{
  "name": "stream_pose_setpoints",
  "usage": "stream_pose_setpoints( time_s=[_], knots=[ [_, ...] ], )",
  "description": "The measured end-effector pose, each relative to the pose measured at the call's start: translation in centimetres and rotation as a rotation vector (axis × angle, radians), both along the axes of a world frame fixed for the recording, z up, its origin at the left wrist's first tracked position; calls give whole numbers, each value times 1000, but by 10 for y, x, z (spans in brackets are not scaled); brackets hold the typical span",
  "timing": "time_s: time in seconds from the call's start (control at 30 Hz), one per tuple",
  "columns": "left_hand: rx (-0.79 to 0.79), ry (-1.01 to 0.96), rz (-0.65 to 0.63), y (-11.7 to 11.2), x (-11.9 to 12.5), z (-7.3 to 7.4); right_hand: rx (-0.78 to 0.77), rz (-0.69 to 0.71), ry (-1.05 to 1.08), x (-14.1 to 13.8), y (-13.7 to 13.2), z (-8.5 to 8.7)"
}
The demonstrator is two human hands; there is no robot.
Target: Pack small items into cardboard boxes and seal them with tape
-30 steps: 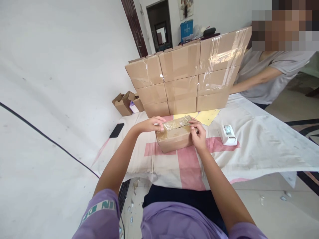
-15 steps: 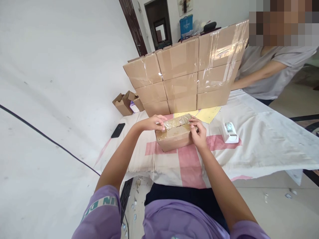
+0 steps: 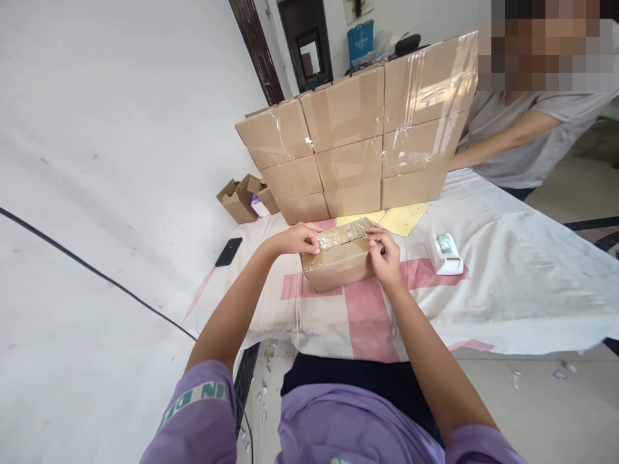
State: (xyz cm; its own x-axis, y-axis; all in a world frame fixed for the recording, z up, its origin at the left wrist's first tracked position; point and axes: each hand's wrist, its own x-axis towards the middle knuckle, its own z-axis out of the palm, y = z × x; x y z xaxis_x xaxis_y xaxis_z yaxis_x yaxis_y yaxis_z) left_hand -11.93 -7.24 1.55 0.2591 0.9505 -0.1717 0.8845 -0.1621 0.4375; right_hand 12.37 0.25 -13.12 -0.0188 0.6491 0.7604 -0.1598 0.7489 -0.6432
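Note:
A small cardboard box [image 3: 341, 267] lies on the cloth-covered table in front of me. Its top flap [image 3: 344, 235], covered with shiny packing tape, is lifted along the far side, leaving a dark slit below it. My left hand [image 3: 302, 240] is closed in a pinch at the flap's left end. At the right end, the fingers of my right hand [image 3: 383, 250] are bent and closed on the flap and the box's edge. Some fingertips are hidden behind the cardboard.
A taped wall of stacked cartons [image 3: 353, 151] stands behind the box. Left are a black phone [image 3: 229, 252] and opened cartons [image 3: 239, 200]; right is a white label dispenser-like device [image 3: 443, 254]. Yellow sheets [image 3: 401, 219] lie at the stack's foot. Another person [image 3: 512, 138] stands far right.
The hands and box hold nearly the same position, with both hands still at the flap's ends. The whole view has shifted slightly.

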Motion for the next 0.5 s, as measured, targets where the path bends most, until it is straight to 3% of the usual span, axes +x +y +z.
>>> stream_pose_setpoints(
  time_s=[0.5],
  knots=[
    [49, 111, 141, 2, 4, -7, 4, 15, 11, 0, 0, 0]
  ],
)
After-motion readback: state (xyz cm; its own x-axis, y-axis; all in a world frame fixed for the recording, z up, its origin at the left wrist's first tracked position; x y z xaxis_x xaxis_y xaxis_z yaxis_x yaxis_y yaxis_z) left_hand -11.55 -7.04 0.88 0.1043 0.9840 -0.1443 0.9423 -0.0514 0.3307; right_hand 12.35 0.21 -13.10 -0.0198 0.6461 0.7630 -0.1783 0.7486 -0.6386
